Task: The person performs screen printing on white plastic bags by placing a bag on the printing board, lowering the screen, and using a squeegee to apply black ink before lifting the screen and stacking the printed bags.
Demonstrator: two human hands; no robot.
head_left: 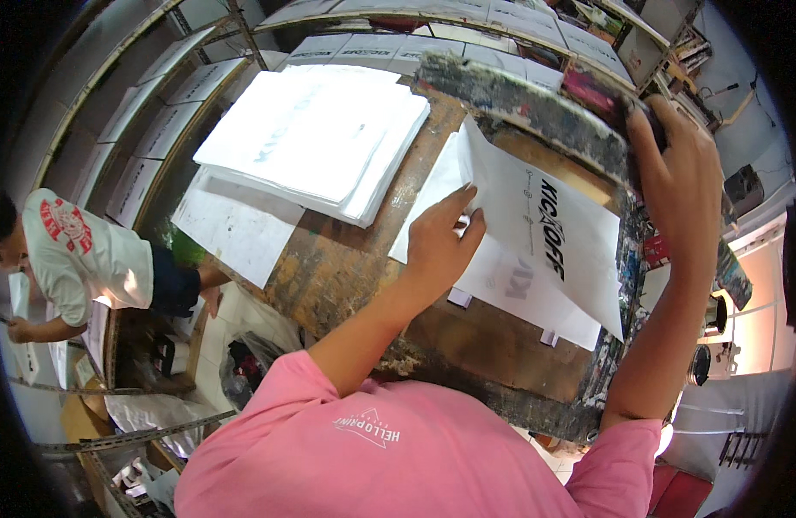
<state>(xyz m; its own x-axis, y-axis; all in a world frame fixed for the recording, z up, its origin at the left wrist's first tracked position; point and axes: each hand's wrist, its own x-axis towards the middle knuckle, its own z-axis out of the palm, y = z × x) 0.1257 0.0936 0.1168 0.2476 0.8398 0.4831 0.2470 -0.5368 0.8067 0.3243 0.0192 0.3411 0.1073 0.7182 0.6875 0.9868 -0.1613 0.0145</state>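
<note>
My left hand (445,237) pinches the left edge of a thin white printed sheet (579,233) with black lettering. The sheet is lifted and curled at that edge. Beneath it lies another white sheet (501,281) on the brown board, its print faintly visible. At the far right, my right hand (681,168) is closed round something dark at the end of a long paint-stained bar (519,104); the fingers hide what it is. A pink-stained block (596,93) sits beside these fingers.
A thick stack of white sheets (303,138) stands on the stained worktable (346,272), left of my left hand. One loose sheet (234,224) sticks out below it. Racks (169,129) hold printed sheets behind and left. Another person (96,250) bends at the left rack.
</note>
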